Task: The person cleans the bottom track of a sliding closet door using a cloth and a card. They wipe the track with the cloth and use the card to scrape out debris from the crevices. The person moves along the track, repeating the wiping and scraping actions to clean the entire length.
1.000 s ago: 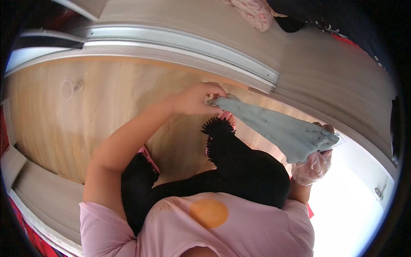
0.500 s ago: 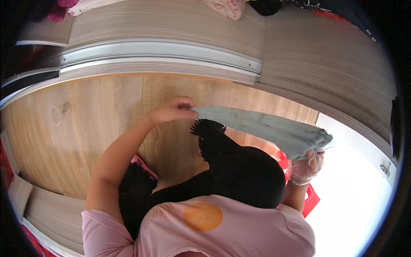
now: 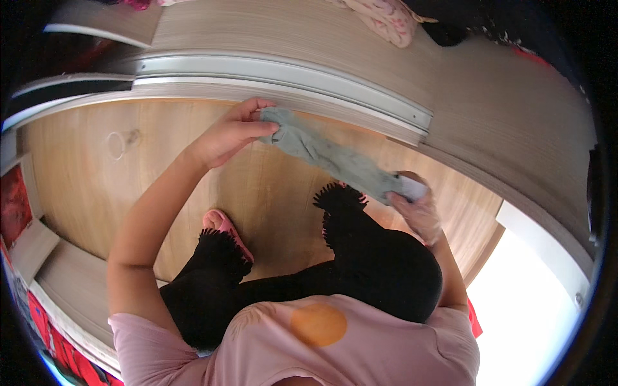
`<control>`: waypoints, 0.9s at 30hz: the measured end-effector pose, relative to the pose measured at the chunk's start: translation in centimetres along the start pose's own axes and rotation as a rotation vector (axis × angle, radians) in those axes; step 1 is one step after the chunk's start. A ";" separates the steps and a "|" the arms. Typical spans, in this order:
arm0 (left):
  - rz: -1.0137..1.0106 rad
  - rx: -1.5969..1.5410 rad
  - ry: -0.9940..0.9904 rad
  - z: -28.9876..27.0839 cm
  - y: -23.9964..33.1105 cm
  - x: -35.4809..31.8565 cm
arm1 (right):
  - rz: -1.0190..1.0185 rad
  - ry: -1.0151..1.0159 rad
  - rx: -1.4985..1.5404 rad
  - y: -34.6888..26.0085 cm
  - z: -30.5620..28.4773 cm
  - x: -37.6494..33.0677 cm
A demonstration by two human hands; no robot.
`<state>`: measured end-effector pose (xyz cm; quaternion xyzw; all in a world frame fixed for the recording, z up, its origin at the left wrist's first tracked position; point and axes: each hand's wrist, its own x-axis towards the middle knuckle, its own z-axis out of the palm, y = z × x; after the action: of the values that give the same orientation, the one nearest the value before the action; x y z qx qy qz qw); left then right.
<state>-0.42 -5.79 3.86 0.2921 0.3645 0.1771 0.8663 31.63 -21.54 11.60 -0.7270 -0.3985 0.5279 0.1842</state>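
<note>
A grey-green cloth (image 3: 325, 157) with dark smudges stretches between my two hands in a long, bunched strip above the floor. At its far left end, my left hand (image 3: 233, 134) pinches it between thumb and fingers. My right hand (image 3: 420, 215), in a clear plastic glove, grips the other end, nearer to me and lower in the view. A small whitish piece (image 3: 412, 188) shows at the right hand's fingers; I cannot make out whether it belongs to the cloth.
Ahead runs a wooden cabinet base with a metal sliding-door track (image 3: 277, 71). Folded pink patterned fabric (image 3: 386, 22) lies on its shelf beside dark clothing. A white panel (image 3: 534, 257) stands at the right. My pink-slippered foot (image 3: 225, 228) rests on the wooden floor (image 3: 167, 148).
My left hand has moved up and left. My right hand has come inward and up from beside the white panel. The cloth is now more bunched and slants down to the right.
</note>
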 end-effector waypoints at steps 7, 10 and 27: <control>-0.016 0.124 0.120 2.4 2.9 -3.9 | -0.102 -0.378 0.081 3.2 5.5 7.8; 0.001 0.155 0.175 4.0 2.6 -3.7 | -0.168 -0.341 -0.034 5.0 5.9 8.6; 0.134 0.988 0.091 9.8 8.7 1.6 | -0.469 -0.678 -0.039 2.6 10.2 9.3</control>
<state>7.04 -1.99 14.11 0.6823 0.4227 0.0509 0.5943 24.44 -17.45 0.22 -0.4046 -0.6014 0.6737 0.1440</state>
